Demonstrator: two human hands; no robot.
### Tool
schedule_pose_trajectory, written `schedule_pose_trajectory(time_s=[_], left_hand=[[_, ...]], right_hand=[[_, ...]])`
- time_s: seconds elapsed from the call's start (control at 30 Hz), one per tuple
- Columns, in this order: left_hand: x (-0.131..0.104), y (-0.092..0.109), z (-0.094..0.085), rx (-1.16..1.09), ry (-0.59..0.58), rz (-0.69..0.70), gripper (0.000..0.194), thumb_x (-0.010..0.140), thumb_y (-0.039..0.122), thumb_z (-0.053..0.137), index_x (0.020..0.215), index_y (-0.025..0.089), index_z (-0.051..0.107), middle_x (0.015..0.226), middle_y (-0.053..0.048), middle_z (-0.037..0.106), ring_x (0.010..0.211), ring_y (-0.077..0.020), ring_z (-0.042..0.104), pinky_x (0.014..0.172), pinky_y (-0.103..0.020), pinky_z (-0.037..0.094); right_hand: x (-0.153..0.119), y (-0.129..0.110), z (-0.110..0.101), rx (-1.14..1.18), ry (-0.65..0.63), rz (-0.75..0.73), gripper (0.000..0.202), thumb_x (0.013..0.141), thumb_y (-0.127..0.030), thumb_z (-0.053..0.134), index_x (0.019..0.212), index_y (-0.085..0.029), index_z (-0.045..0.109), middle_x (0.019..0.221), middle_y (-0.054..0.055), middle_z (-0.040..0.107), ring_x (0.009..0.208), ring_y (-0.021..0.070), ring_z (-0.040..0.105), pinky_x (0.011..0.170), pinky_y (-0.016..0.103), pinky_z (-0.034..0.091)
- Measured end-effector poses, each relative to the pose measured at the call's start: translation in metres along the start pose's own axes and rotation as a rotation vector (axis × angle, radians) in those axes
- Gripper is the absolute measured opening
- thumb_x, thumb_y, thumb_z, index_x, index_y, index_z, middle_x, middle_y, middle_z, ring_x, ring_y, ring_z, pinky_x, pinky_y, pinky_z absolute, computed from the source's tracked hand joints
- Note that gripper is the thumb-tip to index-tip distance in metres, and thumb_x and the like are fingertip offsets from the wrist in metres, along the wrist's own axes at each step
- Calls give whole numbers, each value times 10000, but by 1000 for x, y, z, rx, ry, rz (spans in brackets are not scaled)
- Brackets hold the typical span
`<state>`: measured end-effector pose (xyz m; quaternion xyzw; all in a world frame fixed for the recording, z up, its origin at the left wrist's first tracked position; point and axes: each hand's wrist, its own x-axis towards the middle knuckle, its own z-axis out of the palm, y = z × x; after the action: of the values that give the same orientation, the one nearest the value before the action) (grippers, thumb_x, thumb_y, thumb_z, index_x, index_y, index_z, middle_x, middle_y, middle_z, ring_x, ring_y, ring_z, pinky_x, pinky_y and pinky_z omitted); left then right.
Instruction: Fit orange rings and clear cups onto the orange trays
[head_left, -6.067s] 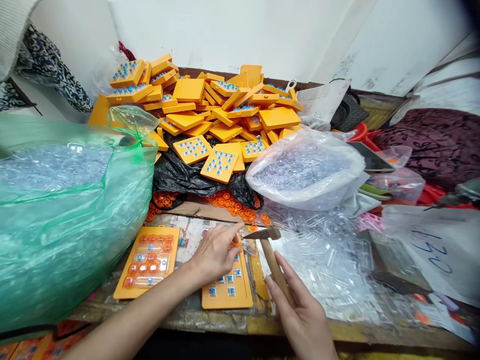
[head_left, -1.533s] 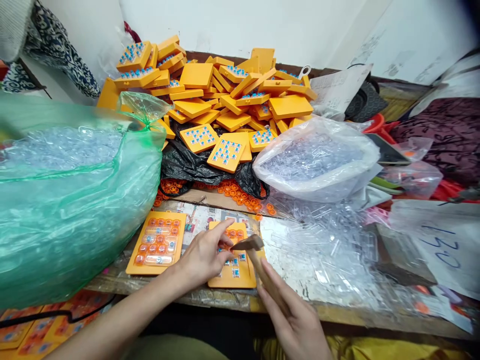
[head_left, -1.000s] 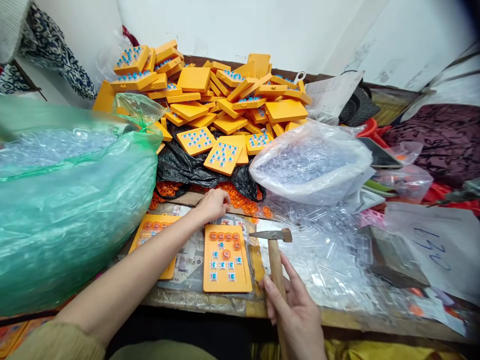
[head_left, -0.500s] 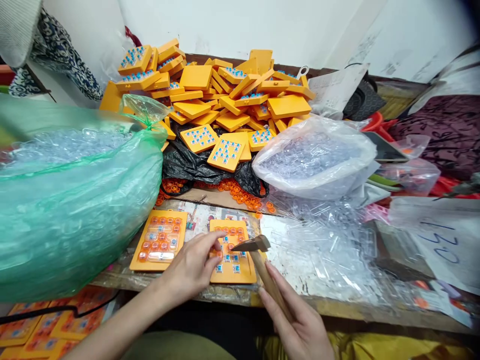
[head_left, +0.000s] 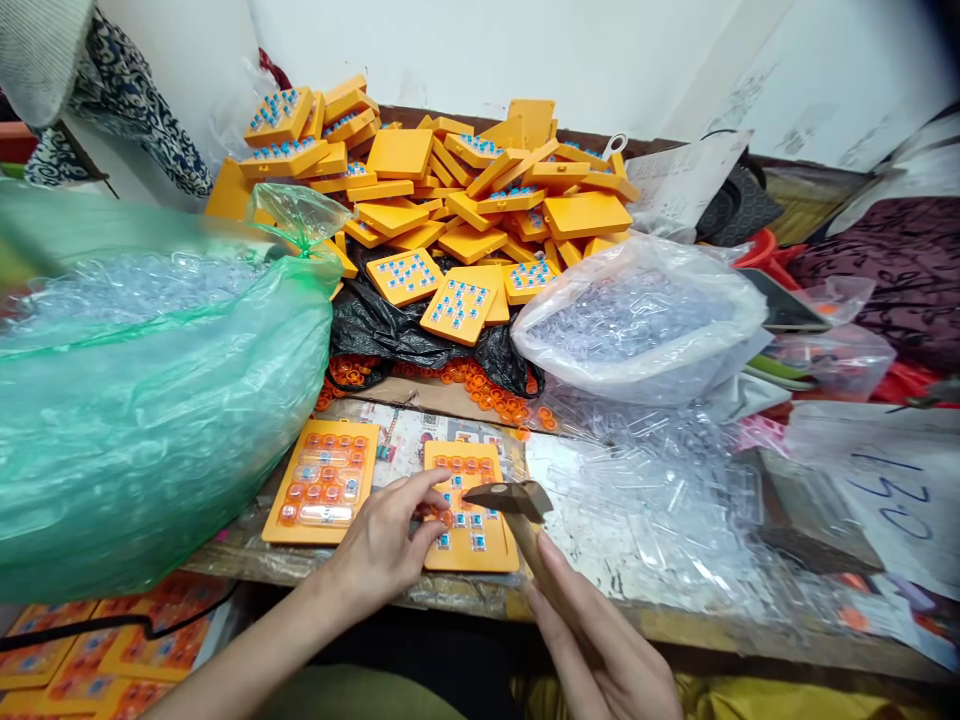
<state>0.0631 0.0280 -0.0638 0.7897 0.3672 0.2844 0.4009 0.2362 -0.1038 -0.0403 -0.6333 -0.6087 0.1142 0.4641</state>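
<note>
My right hand [head_left: 607,635] grips a hammer [head_left: 553,575] by its wooden handle. The hammer's dark metal head hangs over a yellow square board [head_left: 472,557], its pointed end toward my left fingertips. On that board are a row of orange caps along the top and bare blue switches lower down. My left hand [head_left: 386,535] reaches over the board's left side, fingers curled and thumb close to them beside an orange cap [head_left: 445,517]; whether anything is pinched there is hidden. Left of it lies another yellow board [head_left: 300,522] covered with orange and clear caps.
Behind, yellow boards [head_left: 401,155] are heaped over a black plastic bag [head_left: 397,335]. Loose orange caps [head_left: 487,390] lie below. A green bag [head_left: 172,440] stands left, a white bag [head_left: 652,370] of clear pieces right. Clear parts [head_left: 660,500] cover the right worktop; finished-looking boards [head_left: 97,660] lie lower left.
The hammer head has shifted slightly right and turned a little, with my right hand. My left hand stays at nearly the same place on the board. The whole view has shifted slightly.
</note>
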Motion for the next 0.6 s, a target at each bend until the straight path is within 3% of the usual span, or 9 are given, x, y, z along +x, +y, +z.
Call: schedule_pose_trajectory(time_s=[0.13, 0.27, 0.43, 0.6], left_hand=[[0, -2, 0, -37, -7, -26, 434, 823, 159, 561, 1255, 189, 530, 972, -50, 736, 901, -197, 690, 855, -359, 543], [-1, -2, -2, -101, -25, -88, 474, 807, 158, 564, 1278, 166, 510, 975, -58, 730, 906, -184, 687, 850, -336, 547], [1, 5, -3, -62, -31, -74, 508, 791, 138, 583, 1290, 188, 507, 957, -42, 710, 887, -173, 669, 836, -319, 540], [-3, 2, 3, -49, 60, -35, 496, 819, 138, 585, 1300, 230, 508, 941, -23, 712, 849, -158, 674, 813, -297, 548]], right_hand=[[0, 3, 3, -70, -124, -22, 440, 936, -184, 478, 1349, -319, 544, 1038, 40, 751, 891, 213, 734, 786, 256, 593], [-1, 13, 3, -155, -239, -117, 519, 935, -157, 465, 1436, -288, 434, 974, 51, 758, 803, 190, 744, 728, 218, 598], [-2, 16, 3, -168, -254, -130, 569, 937, -133, 454, 1478, -282, 357, 1052, 58, 742, 845, 190, 742, 727, 211, 596], [1, 9, -1, -144, -229, -152, 614, 920, -105, 482, 1488, -287, 335, 1192, 50, 697, 975, 200, 715, 801, 219, 580]])
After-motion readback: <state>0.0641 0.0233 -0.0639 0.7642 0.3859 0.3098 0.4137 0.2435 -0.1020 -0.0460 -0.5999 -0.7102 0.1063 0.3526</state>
